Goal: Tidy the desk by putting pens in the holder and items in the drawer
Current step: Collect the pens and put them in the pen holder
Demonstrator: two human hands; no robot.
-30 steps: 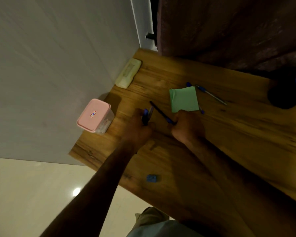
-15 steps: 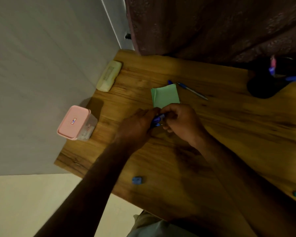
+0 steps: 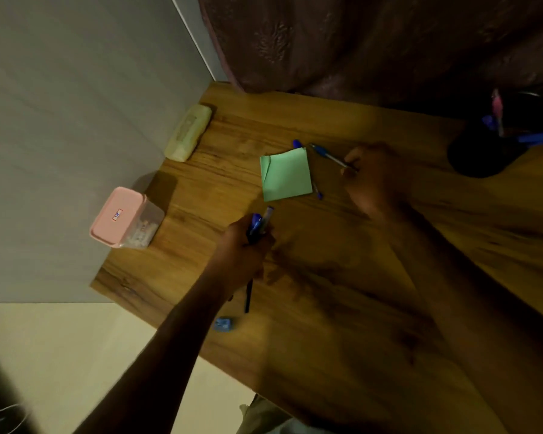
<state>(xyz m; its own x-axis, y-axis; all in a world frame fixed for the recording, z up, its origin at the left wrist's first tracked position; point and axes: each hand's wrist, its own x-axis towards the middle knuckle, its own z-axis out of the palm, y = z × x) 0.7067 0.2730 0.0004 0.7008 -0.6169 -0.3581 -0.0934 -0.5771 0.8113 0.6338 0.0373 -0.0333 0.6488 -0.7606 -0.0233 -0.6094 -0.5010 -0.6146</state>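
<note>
The left hand [image 3: 243, 245] is fisted around a bundle of pens [image 3: 259, 223], their blue caps sticking out above the knuckles and a dark barrel end poking out below the wrist toward the desk's near edge. Its forearm runs down to the lower left. The right hand [image 3: 370, 180] is stretched forward with the palm down and its fingertips pinched on the near end of a clear blue pen [image 3: 328, 155] that lies flat on the wooden desk [image 3: 326, 277], just right of the green sticky notes [image 3: 286, 177]. Another blue pen [image 3: 317, 192] lies under the pad, its ends showing at the top and bottom right corners.

Half a second ago both hands met in front of the pad, working on one pen; now they are apart, with the right one gone to the far pen and the left one drawn back toward the body.

The black pen holder [image 3: 480, 151] stands at the far right with a few pens in it. A small blue eraser [image 3: 223, 324] sits near the front edge. The pink-lidded box [image 3: 119, 217] carries a small label too blurred to read; the pale yellow case [image 3: 188, 133] lies against the wall [image 3: 76, 120]
</note>
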